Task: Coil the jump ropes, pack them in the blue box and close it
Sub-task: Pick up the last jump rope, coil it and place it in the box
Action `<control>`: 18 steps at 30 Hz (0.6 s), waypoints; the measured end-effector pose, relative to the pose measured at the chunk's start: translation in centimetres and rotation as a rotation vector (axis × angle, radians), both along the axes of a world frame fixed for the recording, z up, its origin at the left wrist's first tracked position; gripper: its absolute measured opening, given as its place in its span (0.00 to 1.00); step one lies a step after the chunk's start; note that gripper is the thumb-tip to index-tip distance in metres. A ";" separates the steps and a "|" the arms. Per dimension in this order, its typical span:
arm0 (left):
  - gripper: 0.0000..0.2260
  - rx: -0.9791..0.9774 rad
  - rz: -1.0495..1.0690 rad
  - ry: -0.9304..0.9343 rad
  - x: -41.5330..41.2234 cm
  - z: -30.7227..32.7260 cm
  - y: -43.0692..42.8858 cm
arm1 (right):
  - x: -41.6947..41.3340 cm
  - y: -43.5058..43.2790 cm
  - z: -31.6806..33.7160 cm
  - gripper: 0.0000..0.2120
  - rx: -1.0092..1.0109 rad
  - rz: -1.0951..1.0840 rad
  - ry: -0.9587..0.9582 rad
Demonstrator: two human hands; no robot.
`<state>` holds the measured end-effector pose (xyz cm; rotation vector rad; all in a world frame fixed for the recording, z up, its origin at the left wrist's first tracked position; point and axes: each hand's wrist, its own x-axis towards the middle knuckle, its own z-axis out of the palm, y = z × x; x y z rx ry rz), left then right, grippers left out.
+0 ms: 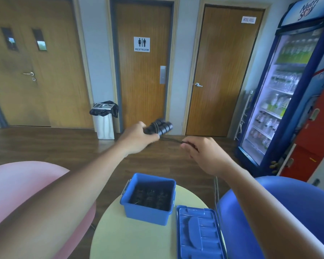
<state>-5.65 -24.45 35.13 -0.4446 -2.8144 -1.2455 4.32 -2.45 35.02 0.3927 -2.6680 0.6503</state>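
The left grip (138, 136) is clutching the jump rope handles (161, 127); the right grip (204, 154) is pinching its cord (173, 140) just beside. Below both, the blue box (148, 214) is sitting open on the bench (129, 240).

head camera looks forward and down, over a round table (131, 238).

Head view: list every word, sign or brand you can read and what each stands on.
"RESTROOM": white sign with two figures on the middle brown wooden door.
"Nutri" over "SOY": header panel of the blue glass-door drinks fridge.
Small white label on the right brown wooden door: too blurred to read.
Bottle labels inside the fridge: too small to read.
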 end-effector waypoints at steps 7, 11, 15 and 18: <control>0.16 -0.016 -0.592 -0.459 2.3 0.1 0.1 | 0.0 1.6 3.0 0.09 -0.177 0.139 0.056; 0.23 0.172 -0.814 -0.546 2.6 1.4 -0.1 | -0.5 2.5 2.0 0.09 -0.605 0.241 -0.091; 0.29 0.432 -0.924 -0.589 2.2 2.5 -0.2 | -1.1 2.0 -1.8 0.13 -0.771 0.177 -0.111; 0.26 0.617 -0.796 -0.586 2.0 2.6 0.5 | -1.6 1.0 -3.8 0.10 -0.861 0.085 -0.143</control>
